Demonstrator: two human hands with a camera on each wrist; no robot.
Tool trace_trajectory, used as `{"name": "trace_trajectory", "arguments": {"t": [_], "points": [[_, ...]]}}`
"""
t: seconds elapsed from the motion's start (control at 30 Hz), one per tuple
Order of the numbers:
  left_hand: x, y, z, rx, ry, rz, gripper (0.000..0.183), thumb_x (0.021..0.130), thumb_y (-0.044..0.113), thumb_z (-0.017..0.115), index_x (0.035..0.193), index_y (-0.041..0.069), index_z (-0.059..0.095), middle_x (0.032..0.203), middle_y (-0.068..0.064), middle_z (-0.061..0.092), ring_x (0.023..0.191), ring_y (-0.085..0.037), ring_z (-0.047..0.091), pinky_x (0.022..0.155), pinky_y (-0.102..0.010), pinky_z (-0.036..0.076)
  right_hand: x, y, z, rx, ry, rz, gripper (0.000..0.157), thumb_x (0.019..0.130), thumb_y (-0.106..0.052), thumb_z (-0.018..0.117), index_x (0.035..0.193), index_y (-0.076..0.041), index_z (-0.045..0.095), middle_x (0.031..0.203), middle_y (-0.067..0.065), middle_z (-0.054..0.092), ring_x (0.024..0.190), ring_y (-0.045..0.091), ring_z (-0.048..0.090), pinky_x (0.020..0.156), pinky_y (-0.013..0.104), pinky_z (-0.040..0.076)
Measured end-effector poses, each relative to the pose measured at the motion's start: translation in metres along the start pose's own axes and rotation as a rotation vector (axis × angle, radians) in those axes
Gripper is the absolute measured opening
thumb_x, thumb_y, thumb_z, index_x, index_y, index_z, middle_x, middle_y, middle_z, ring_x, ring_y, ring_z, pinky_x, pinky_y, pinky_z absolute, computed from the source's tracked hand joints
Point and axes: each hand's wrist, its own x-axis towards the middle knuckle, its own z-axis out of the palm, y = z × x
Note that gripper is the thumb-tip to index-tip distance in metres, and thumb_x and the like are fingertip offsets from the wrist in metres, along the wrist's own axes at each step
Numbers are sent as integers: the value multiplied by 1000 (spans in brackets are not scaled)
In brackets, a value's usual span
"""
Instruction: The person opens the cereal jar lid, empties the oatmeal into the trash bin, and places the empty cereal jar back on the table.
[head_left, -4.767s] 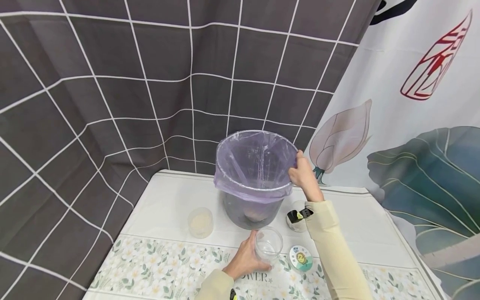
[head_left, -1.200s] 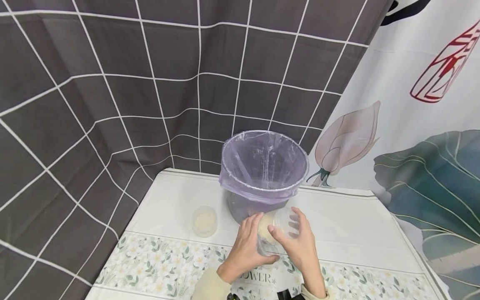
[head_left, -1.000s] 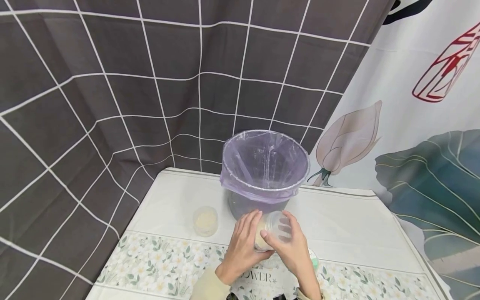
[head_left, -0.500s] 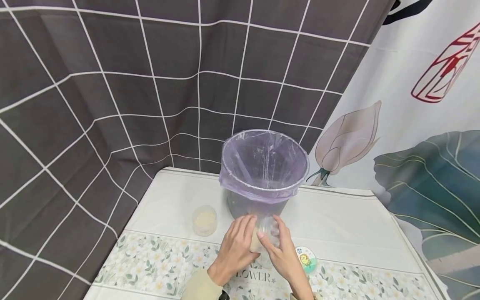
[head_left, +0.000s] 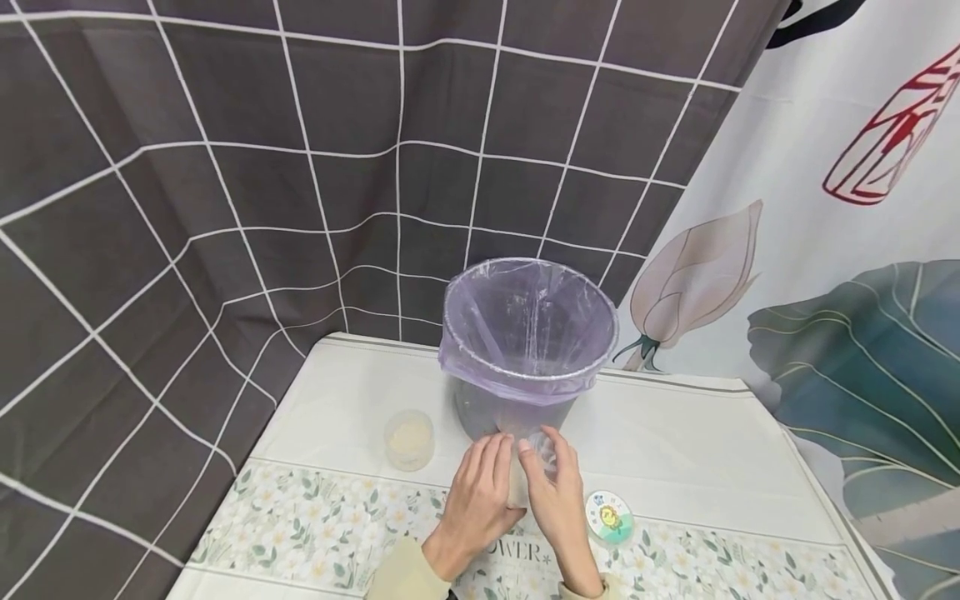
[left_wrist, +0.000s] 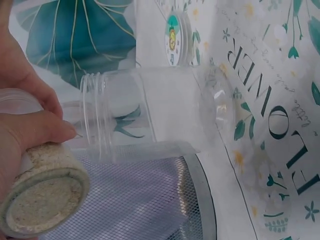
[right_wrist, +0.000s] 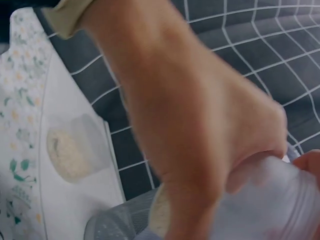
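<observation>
One grain jar [left_wrist: 47, 202] was held above the table [head_left: 690, 450], long axis roughly crosswise: I logged left hand [head_left: 475, 493] gripping its grain end, right hand [head_left: 553, 490] the clear end. Empty jar [left_wrist: 165, 112] appeared upright just below. Bin [head_left: 480, 410] blocked toward the far edge; lid [head_left: 609, 517] lay right, tub [head_left: 409, 440] left.

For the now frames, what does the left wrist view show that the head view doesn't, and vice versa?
Only left wrist: the threaded neck of a clear jar, which the hands largely cover from the head, and the round base of the held grain jar.

Only head: the second grain container, the dark gridded curtain, and the left hand and right hand back to the wrists.

Both: the grain jar itself, the round printed lid, the mesh bin and the floral cloth.
</observation>
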Motion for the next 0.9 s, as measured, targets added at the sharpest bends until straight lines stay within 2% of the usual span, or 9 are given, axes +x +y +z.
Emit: {"name": "trace_trajectory", "arguments": {"t": [0.17,0.27,0.37,0.47,0.6,0.7,0.9], "points": [[1,-1,-1,3,3,-3,84,46,35,77,113,-9,53,104,-15,59,97,-26,57,90,-34,47,1,5,6,35,86,-59,44,88,-29,58,125,-4,52,123,17,50,115,36,47,93,55,39],[1,-1,-2,-10,0,-11,89,42,40,79,112,-8,54,102,-14,60,94,-25,57,88,-34,48,3,8,9,78,146,-69,40,84,-23,63,119,-5,59,118,12,55,110,27,51,91,44,41],[1,0,-2,-38,-26,-29,90,41,43,79,111,-7,54,100,-13,60,92,-24,59,85,-33,49,5,10,12,140,211,-99,34,78,-13,69,111,-3,65,110,8,61,100,18,54,84,31,42],[1,-1,-3,-115,-70,-63,90,40,43,81,111,-5,54,101,-12,61,92,-23,60,85,-31,50,7,10,12,175,251,-173,31,72,-3,71,103,-1,68,104,8,64,93,15,55,80,21,42],[2,-5,-7,-257,-112,-118,90,38,40,82,112,-3,54,104,-9,61,94,-21,61,87,-31,49,5,-3,7,185,202,-296,33,68,6,70,101,2,68,102,14,64,95,24,58,86,15,40],[3,-11,-11,-340,-166,-148,89,42,40,82,114,-3,53,107,-9,60,98,-21,60,88,-31,49,3,-16,2,190,128,-333,35,68,8,68,102,5,66,103,19,62,98,30,57,91,15,39],[8,-21,-19,-503,-420,-227,90,52,44,81,124,1,49,115,-7,59,100,-21,59,85,-32,50,0,-27,-4,158,65,-318,34,69,7,68,103,5,66,104,16,61,101,24,56,94,18,37]]}}
